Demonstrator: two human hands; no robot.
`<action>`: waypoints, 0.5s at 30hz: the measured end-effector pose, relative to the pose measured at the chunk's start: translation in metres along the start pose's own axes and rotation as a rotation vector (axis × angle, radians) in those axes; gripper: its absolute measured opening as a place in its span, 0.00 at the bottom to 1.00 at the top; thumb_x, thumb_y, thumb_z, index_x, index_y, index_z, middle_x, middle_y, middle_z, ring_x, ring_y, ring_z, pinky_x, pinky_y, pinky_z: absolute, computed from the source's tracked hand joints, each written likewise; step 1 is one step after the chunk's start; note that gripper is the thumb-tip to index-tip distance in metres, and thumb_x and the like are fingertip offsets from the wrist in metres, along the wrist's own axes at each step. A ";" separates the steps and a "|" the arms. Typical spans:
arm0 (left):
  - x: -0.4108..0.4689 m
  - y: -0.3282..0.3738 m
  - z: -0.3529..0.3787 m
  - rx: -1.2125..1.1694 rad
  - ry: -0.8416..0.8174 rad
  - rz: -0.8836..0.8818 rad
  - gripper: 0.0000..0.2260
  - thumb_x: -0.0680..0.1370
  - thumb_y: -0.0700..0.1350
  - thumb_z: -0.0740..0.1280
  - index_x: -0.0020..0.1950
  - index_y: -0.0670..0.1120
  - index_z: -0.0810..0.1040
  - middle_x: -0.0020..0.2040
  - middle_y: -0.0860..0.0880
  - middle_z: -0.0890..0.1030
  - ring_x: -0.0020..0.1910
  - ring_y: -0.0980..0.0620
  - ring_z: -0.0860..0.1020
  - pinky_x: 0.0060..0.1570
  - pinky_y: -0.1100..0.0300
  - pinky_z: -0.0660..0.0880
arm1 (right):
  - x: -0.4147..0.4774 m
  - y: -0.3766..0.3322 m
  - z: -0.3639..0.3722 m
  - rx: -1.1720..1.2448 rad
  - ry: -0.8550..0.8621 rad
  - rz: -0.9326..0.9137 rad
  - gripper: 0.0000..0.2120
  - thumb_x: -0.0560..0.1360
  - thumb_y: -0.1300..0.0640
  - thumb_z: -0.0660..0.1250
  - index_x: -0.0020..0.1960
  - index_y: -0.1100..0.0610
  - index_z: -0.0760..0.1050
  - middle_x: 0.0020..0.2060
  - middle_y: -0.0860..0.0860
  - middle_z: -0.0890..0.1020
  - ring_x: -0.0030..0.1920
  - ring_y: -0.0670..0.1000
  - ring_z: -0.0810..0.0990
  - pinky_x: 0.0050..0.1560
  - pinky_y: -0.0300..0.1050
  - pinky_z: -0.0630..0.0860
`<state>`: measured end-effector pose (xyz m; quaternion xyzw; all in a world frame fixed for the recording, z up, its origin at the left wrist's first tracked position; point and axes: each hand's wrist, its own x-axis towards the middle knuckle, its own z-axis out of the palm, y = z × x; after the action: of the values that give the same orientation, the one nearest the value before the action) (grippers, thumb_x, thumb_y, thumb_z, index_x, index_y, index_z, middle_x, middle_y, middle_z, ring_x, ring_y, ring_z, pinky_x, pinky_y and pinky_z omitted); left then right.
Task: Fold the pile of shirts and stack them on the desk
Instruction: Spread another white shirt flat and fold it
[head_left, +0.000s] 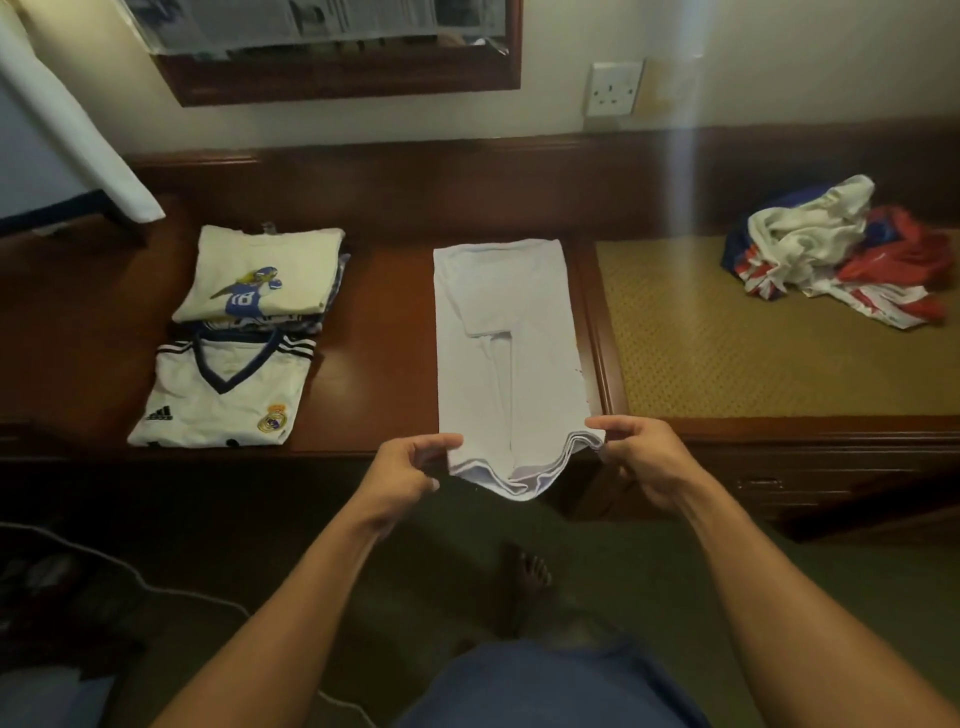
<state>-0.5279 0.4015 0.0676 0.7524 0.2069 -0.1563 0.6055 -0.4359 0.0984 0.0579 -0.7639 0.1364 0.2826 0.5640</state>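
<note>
Both hands, left hand (415, 462) and right hand (636, 454), pinch the hem corners of a white shirt (506, 338) lying narrowed lengthwise on the desk (384, 322), final fold pending. Folded shirts (249, 338) sit left; an unfolded pile (836, 249) waits right.

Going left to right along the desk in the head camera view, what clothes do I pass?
First the folded white jersey → half-folded white shirt → loose pile of unfolded shirts. The cream printed shirt overlaps the jersey sideways, so it is left out.
</note>
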 end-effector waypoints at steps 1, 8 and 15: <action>0.004 0.002 0.001 0.044 0.013 0.047 0.29 0.72 0.20 0.63 0.62 0.48 0.83 0.56 0.59 0.83 0.58 0.65 0.79 0.61 0.64 0.76 | 0.003 -0.005 -0.001 -0.024 -0.013 -0.017 0.20 0.74 0.74 0.67 0.55 0.53 0.84 0.48 0.55 0.86 0.33 0.46 0.75 0.30 0.36 0.70; 0.048 0.013 0.001 0.170 0.178 0.164 0.08 0.75 0.40 0.76 0.50 0.51 0.87 0.45 0.58 0.87 0.47 0.60 0.84 0.48 0.66 0.80 | 0.046 -0.039 -0.006 -0.144 0.015 -0.141 0.03 0.77 0.58 0.73 0.46 0.54 0.86 0.41 0.47 0.87 0.46 0.48 0.84 0.48 0.45 0.80; 0.106 0.032 -0.011 0.155 0.304 0.198 0.05 0.74 0.45 0.76 0.49 0.53 0.87 0.47 0.53 0.83 0.46 0.54 0.81 0.44 0.64 0.77 | 0.097 -0.069 -0.011 0.008 0.046 -0.122 0.04 0.77 0.60 0.72 0.50 0.58 0.84 0.45 0.51 0.86 0.46 0.47 0.84 0.39 0.33 0.77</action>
<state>-0.4199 0.4193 0.0456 0.8285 0.2083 0.0041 0.5199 -0.3185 0.1210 0.0580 -0.7746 0.1037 0.2297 0.5801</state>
